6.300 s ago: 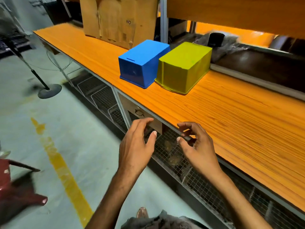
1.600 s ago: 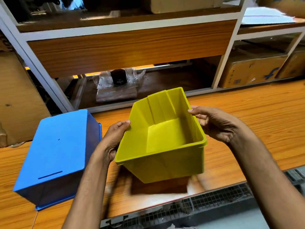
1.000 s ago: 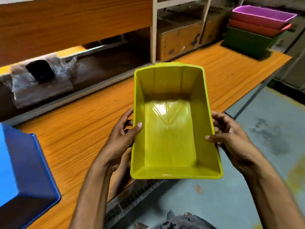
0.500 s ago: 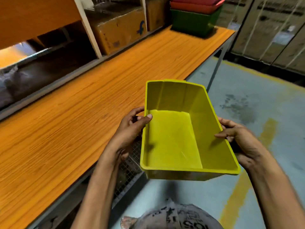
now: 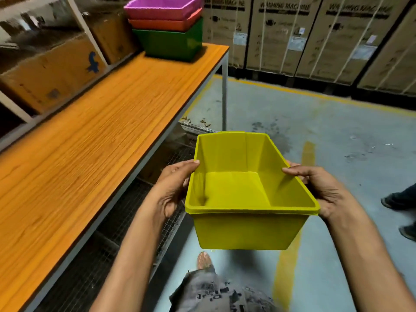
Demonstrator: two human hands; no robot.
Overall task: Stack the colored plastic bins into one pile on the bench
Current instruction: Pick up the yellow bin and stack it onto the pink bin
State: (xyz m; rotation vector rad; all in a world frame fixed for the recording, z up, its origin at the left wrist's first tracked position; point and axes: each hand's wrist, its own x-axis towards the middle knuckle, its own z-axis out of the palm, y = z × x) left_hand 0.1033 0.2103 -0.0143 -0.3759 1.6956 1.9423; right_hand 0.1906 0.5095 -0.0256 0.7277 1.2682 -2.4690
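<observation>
Yellow plastic fills the grip: the yellow bin [image 5: 249,194] hangs open side up between both hands, clear of the bench and over the floor [image 5: 337,136] beside its long front edge. The left hand [image 5: 173,188] clasps the left wall, thumb hooked over the rim and fingers curled beneath; the right hand [image 5: 324,190] closes on the right wall the same way. Neither has anything else in it. Ahead, at the far right corner of the bench [image 5: 90,143], stands the pile: a green bin [image 5: 168,45] at the bottom, an orange bin [image 5: 162,24] nested in it, a purple bin [image 5: 162,6] on top. This looks like the carrying step, with the pile well apart from the bin. Next, the bin likely needs lifting above the purple rim, squaring with it, then lowering straight in so it nests rather than catches.
</observation>
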